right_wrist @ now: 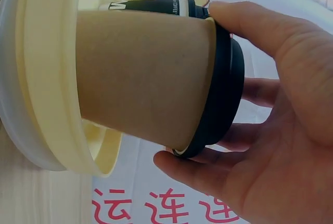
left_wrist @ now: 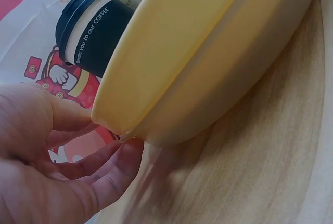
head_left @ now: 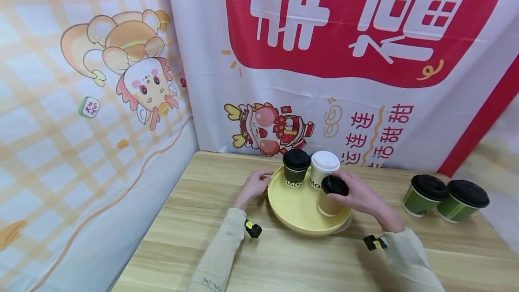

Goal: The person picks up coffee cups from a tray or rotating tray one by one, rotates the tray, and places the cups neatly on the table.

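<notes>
A round yellow tray (head_left: 296,213) lies on the wooden table. My left hand (head_left: 256,184) holds its left rim, the thumb at the upper edge and the fingers below, as the left wrist view shows. My right hand (head_left: 362,195) grips a brown paper coffee cup (right_wrist: 143,78) round its black lid (right_wrist: 223,89). That cup is over the right part of the tray; whether its base touches cannot be told. Behind it on the tray are a dark coffee cup with a black lid (head_left: 296,159) and a white-lidded coffee cup (head_left: 325,161).
Two green coffee cups, one nearer (head_left: 462,206) and one beside it (head_left: 419,199), stand on the table (head_left: 284,260) at right, both black-lidded. A printed cloth (head_left: 211,102) hangs behind the table, another (head_left: 101,157) at left. A paler layer (right_wrist: 26,146) shows under the tray.
</notes>
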### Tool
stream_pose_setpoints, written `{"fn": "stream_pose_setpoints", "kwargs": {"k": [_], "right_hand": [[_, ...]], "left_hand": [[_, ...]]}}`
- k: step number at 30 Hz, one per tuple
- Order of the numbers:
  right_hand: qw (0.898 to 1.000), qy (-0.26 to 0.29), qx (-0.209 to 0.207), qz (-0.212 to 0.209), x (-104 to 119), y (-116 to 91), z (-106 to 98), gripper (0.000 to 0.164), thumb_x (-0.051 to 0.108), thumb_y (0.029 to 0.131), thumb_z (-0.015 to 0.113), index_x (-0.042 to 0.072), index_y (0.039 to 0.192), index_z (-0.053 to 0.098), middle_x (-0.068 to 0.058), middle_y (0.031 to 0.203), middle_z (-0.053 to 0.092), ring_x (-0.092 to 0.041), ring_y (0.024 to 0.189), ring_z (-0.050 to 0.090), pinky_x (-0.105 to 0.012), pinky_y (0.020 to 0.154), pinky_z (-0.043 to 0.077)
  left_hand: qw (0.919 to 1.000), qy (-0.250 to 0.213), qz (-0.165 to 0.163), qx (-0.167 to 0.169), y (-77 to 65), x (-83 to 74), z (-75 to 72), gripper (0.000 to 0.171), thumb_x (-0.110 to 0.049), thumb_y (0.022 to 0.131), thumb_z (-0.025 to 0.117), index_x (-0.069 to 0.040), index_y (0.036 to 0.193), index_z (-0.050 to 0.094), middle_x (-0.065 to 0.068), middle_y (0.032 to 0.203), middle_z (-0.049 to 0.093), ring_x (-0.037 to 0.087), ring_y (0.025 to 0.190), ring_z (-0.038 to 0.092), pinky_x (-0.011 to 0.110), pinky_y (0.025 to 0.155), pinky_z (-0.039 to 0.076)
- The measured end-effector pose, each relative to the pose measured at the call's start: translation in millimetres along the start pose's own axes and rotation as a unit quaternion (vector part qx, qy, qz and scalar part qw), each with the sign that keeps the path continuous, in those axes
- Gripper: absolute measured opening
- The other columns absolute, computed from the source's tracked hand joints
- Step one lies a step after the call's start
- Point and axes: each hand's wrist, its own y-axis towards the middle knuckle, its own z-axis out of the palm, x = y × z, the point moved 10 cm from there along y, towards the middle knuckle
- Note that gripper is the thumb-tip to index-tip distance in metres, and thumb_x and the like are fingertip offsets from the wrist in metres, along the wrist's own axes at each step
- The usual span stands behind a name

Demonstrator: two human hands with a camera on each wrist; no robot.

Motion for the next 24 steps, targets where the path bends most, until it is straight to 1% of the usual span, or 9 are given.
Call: {"fn": "stream_pose_setpoints", "kwargs": {"k": [4, 7, 12, 17, 24], "right_hand": [[0.999, 0.036, 0.001, -0.004, -0.5, -1.6, -2.7, 0.067, 0.043, 0.077, 0.072, 0.012, 0.131, 0.048, -0.013, 0.126, 0.053, -0.031, 0.114, 0.050, -0.052, 0.093, 0.042], [0.998, 0.067, -0.001, -0.004, -1.8, -3.9, -6.8, 0.068, 0.043, 0.078, 0.071, 0.011, 0.132, 0.046, -0.012, 0.127, 0.053, -0.031, 0.114, 0.050, -0.051, 0.092, 0.042], [0.995, 0.098, -0.010, -0.004, -4.4, -8.9, -17.1, 0.067, 0.041, 0.080, 0.069, 0.010, 0.134, 0.045, -0.013, 0.130, 0.051, -0.032, 0.116, 0.049, -0.053, 0.094, 0.041], [0.994, 0.109, -0.011, 0.005, -9.8, -14.6, -25.4, 0.062, 0.040, 0.083, 0.067, 0.012, 0.133, 0.045, -0.014, 0.131, 0.050, -0.035, 0.119, 0.046, -0.056, 0.094, 0.039], [0.994, 0.097, -0.014, 0.056, -29.4, -25.8, -36.6, 0.065, 0.046, 0.084, 0.063, 0.016, 0.137, 0.040, -0.017, 0.135, 0.045, -0.040, 0.120, 0.044, -0.058, 0.090, 0.041]], "left_hand": [[1.0000, -0.002, -0.002, 0.001, -0.3, 0.1, 0.8, 0.034, -0.021, 0.094, 0.051, -0.015, 0.127, 0.056, 0.008, 0.113, 0.062, 0.020, 0.094, 0.059, 0.028, 0.072, 0.051], [1.0000, -0.002, -0.001, 0.002, 0.4, 0.2, 1.1, 0.034, -0.021, 0.094, 0.051, -0.015, 0.128, 0.056, 0.008, 0.113, 0.062, 0.019, 0.095, 0.058, 0.028, 0.072, 0.051], [1.0000, 0.001, 0.002, -0.001, 1.8, 0.9, 0.8, 0.033, -0.022, 0.094, 0.051, -0.017, 0.126, 0.057, 0.007, 0.113, 0.063, 0.019, 0.095, 0.059, 0.027, 0.072, 0.051], [0.9999, 0.007, 0.008, -0.003, 1.6, 1.2, -0.3, 0.031, -0.021, 0.094, 0.051, -0.017, 0.124, 0.058, 0.008, 0.112, 0.064, 0.018, 0.094, 0.059, 0.027, 0.071, 0.050], [0.9999, 0.010, 0.007, -0.001, 2.2, 1.9, 0.8, 0.031, -0.022, 0.094, 0.051, -0.016, 0.125, 0.058, 0.007, 0.110, 0.064, 0.019, 0.092, 0.059, 0.026, 0.069, 0.050]]}}
